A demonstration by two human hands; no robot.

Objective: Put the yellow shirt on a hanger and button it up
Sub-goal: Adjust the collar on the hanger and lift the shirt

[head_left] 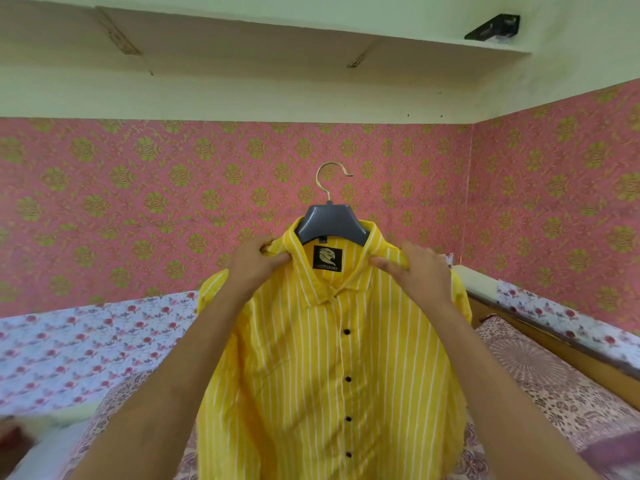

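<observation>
Head view: my left hand point(258, 259) and right hand point(420, 268) pinch the yellow shirt point(311, 375) at its shoulders on the grey hanger point(330, 221) above the bed point(86, 341); buttons seem fastened, collar needs checking next

The wall point(138, 188) is pink with green-gold flower shapes all over. Up high, a long pale shelf point(242, 36) runs across, and a black box point(493, 27) sits at its right end. Low down, a white sheet point(69, 348) with little red flowers lies on the left. On the right is a pink patterned cover point(540, 386), beside a brown wooden edge point(554, 346).
</observation>
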